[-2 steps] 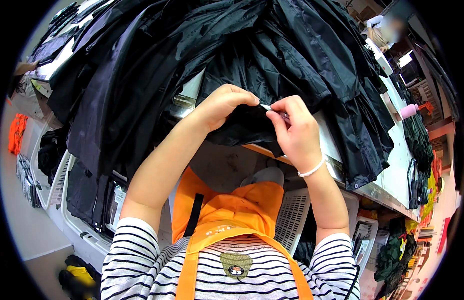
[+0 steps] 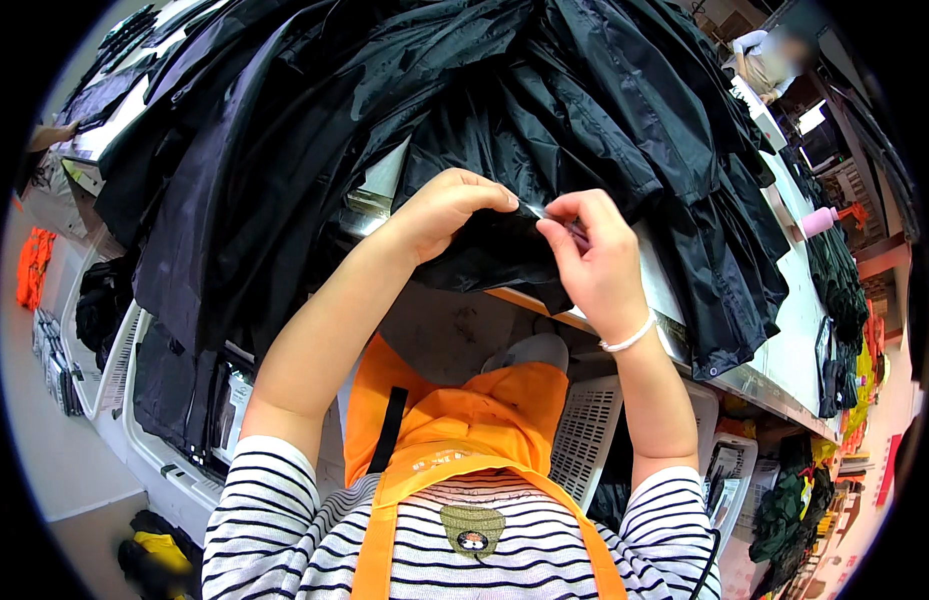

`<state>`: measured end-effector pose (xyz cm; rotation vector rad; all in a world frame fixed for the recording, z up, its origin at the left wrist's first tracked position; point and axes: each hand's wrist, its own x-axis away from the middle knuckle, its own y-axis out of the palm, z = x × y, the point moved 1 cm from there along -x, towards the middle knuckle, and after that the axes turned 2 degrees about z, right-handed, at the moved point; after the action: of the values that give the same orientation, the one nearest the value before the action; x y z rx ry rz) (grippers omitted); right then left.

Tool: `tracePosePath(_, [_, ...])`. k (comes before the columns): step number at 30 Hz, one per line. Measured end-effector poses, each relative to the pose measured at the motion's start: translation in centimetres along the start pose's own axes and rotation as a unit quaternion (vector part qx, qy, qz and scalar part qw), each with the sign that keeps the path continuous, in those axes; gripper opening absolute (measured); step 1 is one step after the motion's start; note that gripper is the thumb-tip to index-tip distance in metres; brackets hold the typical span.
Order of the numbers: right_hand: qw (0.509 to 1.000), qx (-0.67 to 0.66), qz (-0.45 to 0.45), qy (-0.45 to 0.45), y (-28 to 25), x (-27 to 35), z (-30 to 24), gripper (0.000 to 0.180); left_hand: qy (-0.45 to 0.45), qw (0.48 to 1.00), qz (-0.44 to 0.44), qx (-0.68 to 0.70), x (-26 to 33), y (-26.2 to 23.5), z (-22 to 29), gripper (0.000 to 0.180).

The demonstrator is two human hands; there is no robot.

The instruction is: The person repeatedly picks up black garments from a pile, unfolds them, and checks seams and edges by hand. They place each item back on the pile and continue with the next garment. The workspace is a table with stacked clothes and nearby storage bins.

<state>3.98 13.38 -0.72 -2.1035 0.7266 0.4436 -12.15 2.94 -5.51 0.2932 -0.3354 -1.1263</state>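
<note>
A large heap of black, shiny garments (image 2: 424, 90) covers the table in front of me. At its near side, my left hand (image 2: 449, 212) pinches the edge of a black garment between thumb and forefinger. My right hand (image 2: 596, 250) is closed on a small tool with a silvery pointed tip (image 2: 540, 212), perhaps thread snips; most of it is hidden in my palm. That tip points at the cloth, just right of my left fingertips. Dark folds hang below both hands.
White baskets stand low at the left (image 2: 149, 440) and right (image 2: 587, 425), the left one holding dark packed clothing. A pink thread cone (image 2: 816, 222) is on the white table (image 2: 799, 300) at right. Another person (image 2: 769, 65) is at the far right, and a hand shows at the far left.
My right hand has shifted slightly to the right, drawing the tool's tip a little away from my left fingertips. My left hand stays in place on the cloth.
</note>
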Motion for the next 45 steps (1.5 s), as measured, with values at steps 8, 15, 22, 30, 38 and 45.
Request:
tracePosePath(8, [0.97, -0.155, -0.071, 0.171, -0.4, -1.8, 1.8, 0.017, 0.034, 0.998, -0.04, -0.043, -0.3, 0.0, -0.4, 0.017])
tracePosePath(15, [0.956, -0.131, -0.155, 0.213, -3.5, 0.0, 1.2, 0.016, 0.107, 0.986, -0.03, -0.127, 1.3, 0.7, -0.4, 0.01])
tracePosePath(22, [0.975, 0.125, 0.038, -0.177, -3.3, 3.9, -0.2, 0.024, 0.551, 0.67, 0.106, -0.485, 4.0, 4.0, 0.2, 0.029])
tracePosePath(30, [0.999, -0.021, -0.029, -0.038, -3.5, 4.7, -1.1, 0.028, 0.623, 0.575, 0.109, -0.519, 4.8, 4.0, -0.8, 0.032])
tracePosePath(38, [0.958, -0.229, -0.066, 0.159, -3.3, 4.3, 1.1, 0.02, 0.646, 0.548, 0.113, -0.52, 4.8, 3.5, -1.5, 0.034])
tracePosePath(45, [0.955, -0.246, -0.078, 0.144, -2.9, 4.8, 2.1, 0.02, 0.602, 0.568, 0.134, -0.545, 5.0, 4.1, -1.9, 0.033])
